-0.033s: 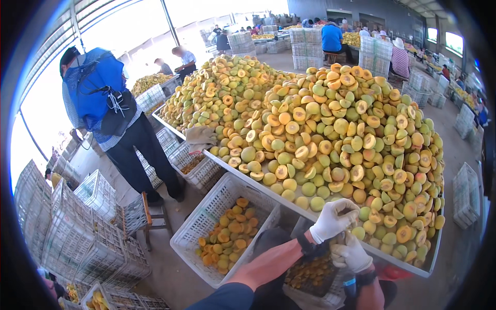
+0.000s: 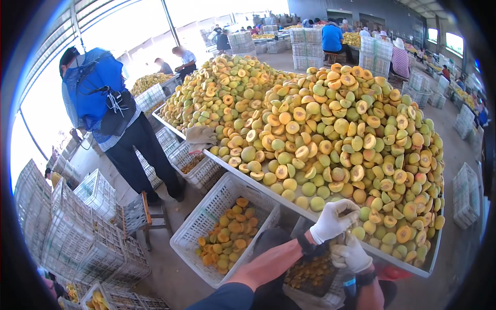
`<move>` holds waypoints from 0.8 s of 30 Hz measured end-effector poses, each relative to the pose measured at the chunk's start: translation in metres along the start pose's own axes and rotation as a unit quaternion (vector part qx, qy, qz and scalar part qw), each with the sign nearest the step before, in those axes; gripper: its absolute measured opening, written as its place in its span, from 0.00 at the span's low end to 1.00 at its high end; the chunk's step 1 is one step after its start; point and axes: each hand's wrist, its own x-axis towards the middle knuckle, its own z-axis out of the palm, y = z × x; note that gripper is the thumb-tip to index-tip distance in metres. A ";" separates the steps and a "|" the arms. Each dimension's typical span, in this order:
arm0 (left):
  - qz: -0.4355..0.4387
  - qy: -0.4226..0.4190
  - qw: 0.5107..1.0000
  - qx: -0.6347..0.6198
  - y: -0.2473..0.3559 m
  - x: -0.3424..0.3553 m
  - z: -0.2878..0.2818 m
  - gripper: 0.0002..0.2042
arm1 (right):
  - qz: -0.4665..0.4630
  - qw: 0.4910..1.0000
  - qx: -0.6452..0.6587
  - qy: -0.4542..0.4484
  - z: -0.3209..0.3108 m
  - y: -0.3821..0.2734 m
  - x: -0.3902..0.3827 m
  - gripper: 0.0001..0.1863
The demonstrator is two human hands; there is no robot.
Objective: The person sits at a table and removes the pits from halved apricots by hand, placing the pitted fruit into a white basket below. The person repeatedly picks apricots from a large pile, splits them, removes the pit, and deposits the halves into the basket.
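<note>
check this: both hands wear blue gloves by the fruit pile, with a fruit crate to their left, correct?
Not quite: the head view shows white gloves, not blue, on the left hand and right hand by the fruit pile, with a fruit crate to their left.

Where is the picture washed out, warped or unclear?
Head view throughout: glare whites out the open side; crates at left bend toward the picture's rim; distant workers look soft; detail between left hand and right hand is indistinct.
</note>
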 end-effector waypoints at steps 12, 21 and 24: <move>-0.182 -0.061 0.979 -0.062 0.016 0.008 -0.008 0.03 | 0.025 0.993 -0.082 0.086 -0.003 0.016 0.000 0.10; -0.161 0.010 0.977 -0.141 -0.016 0.010 -0.017 0.05 | 0.008 0.999 -0.029 0.029 0.002 0.015 0.010 0.08; -0.186 0.010 0.955 -0.231 -0.016 0.014 -0.014 0.10 | 0.004 0.997 0.081 0.011 -0.022 0.022 0.011 0.08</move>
